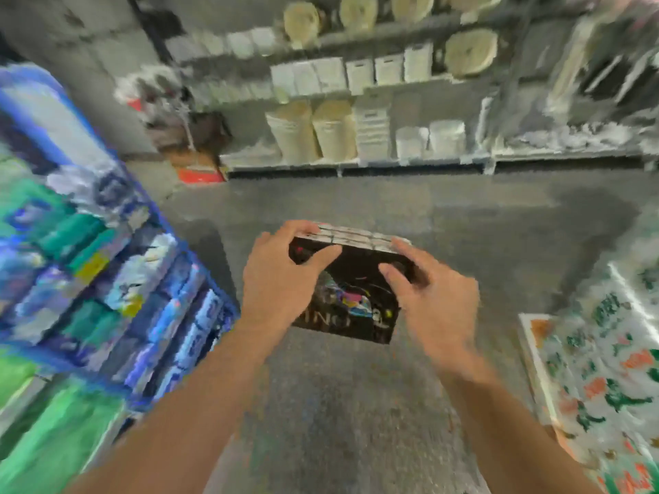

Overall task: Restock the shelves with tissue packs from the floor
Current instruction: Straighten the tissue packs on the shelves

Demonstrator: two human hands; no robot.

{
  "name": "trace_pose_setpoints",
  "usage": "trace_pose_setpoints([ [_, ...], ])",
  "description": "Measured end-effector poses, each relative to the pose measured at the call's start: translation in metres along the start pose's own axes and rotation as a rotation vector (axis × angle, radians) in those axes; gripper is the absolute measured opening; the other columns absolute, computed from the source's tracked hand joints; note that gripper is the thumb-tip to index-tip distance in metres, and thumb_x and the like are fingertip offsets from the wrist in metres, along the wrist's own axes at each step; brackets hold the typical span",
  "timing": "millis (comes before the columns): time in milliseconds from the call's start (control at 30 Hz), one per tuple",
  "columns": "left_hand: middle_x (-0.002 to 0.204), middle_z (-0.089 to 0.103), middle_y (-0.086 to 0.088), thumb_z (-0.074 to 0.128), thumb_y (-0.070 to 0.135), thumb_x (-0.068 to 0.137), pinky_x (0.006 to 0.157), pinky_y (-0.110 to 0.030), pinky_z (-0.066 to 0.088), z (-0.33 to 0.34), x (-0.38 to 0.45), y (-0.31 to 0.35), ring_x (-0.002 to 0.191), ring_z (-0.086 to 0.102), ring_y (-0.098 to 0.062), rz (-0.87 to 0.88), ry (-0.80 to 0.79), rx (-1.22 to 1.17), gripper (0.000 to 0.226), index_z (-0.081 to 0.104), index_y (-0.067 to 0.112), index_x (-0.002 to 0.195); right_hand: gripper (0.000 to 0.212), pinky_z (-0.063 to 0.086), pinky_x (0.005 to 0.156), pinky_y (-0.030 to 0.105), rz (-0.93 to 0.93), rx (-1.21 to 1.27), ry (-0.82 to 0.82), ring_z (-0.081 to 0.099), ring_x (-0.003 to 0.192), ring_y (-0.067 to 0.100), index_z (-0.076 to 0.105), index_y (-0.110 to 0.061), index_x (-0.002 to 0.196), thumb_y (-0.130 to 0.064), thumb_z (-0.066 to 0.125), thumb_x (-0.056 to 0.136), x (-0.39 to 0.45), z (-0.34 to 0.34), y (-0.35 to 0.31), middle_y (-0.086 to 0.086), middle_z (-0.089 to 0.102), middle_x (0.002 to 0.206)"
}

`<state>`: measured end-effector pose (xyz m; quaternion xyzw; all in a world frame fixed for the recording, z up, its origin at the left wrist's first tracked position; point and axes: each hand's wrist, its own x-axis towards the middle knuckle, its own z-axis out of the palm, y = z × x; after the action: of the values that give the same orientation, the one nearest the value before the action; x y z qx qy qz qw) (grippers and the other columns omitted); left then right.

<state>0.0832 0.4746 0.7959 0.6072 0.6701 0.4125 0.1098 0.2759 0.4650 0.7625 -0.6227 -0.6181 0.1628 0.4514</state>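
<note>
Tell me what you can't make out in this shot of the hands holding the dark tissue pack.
- Dark tissue pack, head view: print blurred, partly covered by the left hand and right hand.
- Blue and green packs: motion blur, cut by the left edge.
- Far shelf goods: too blurred to identify.
- Patterned packs: cut by the right edge.

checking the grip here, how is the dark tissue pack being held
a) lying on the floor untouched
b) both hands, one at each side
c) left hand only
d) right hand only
b: the left hand and right hand both curl round the dark tissue pack, which is held up above the grey floor.
</note>
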Motion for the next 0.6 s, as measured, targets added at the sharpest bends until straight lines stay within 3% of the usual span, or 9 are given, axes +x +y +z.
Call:
trace_pose_setpoints([
  [67, 0.086, 0.066, 0.007, 0.06, 0.075, 0.062, 0.083, -0.039, 0.053, -0.087, -0.003, -0.017, 0.082, 0.066, -0.017, -0.081, 0.136, -0.02, 0.046, 0.059, 0.046, 0.097, 0.056, 0.056, 0.078, 0.039, -0.156, 0.046, -0.102, 0.072, 0.082, 0.024, 0.064, -0.041, 0.121, -0.067, 0.054, 0.073, -0.003, 0.021, -0.079, 0.001, 0.076, 0.086],
  [167, 0.08, 0.07, 0.007, 0.073, 0.06, 0.067, 0.075, -0.041, 0.057, -0.217, -0.025, -0.043, 0.069, 0.067, -0.014, -0.19, 0.319, -0.074, 0.037, 0.066, 0.038, 0.095, 0.066, 0.054, 0.084, 0.042, -0.365, 0.091, -0.296, 0.071, 0.092, 0.025, 0.054, -0.045, 0.129, -0.07, 0.06, 0.068, -0.028, 0.058, -0.196, 0.001, 0.075, 0.1],
  [333, 0.071, 0.065, 0.006, 0.077, 0.035, 0.08, 0.052, -0.022, 0.048, -0.407, -0.091, -0.091, 0.053, 0.058, -0.007, -0.286, 0.519, -0.085, 0.021, 0.069, 0.027, 0.098, 0.073, 0.055, 0.083, 0.039, -0.625, 0.212, -0.395, 0.07, 0.091, 0.023, 0.052, -0.05, 0.126, -0.072, 0.066, 0.058, -0.101, 0.126, -0.366, -0.004, 0.075, 0.098],
  [433, 0.081, 0.069, 0.014, 0.074, 0.046, 0.077, 0.059, -0.026, 0.048, -0.511, -0.137, -0.12, 0.063, 0.057, -0.008, -0.286, 0.641, 0.06, 0.028, 0.068, 0.033, 0.101, 0.072, 0.054, 0.082, 0.036, -0.707, 0.363, -0.434, 0.07, 0.089, 0.026, 0.059, -0.042, 0.126, -0.058, 0.082, 0.059, -0.163, 0.166, -0.46, 0.003, 0.075, 0.096],
  [533, 0.057, 0.059, 0.023, 0.077, 0.043, 0.076, 0.054, -0.02, 0.042, -0.601, -0.178, -0.141, 0.05, 0.049, 0.003, -0.329, 0.72, 0.174, 0.028, 0.066, 0.034, 0.1, 0.083, 0.054, 0.082, 0.041, -0.743, 0.516, -0.478, 0.07, 0.088, 0.026, 0.051, -0.043, 0.13, -0.059, 0.083, 0.055, -0.222, 0.2, -0.536, -0.001, 0.075, 0.095],
  [600, 0.076, 0.067, 0.017, 0.08, 0.052, 0.062, 0.068, -0.029, 0.054, -0.647, -0.193, -0.15, 0.068, 0.062, -0.002, -0.34, 0.748, 0.268, 0.044, 0.063, 0.04, 0.101, 0.082, 0.055, 0.078, 0.042, -0.733, 0.595, -0.492, 0.07, 0.084, 0.026, 0.051, -0.043, 0.127, -0.063, 0.081, 0.054, -0.253, 0.22, -0.575, -0.002, 0.075, 0.091],
])
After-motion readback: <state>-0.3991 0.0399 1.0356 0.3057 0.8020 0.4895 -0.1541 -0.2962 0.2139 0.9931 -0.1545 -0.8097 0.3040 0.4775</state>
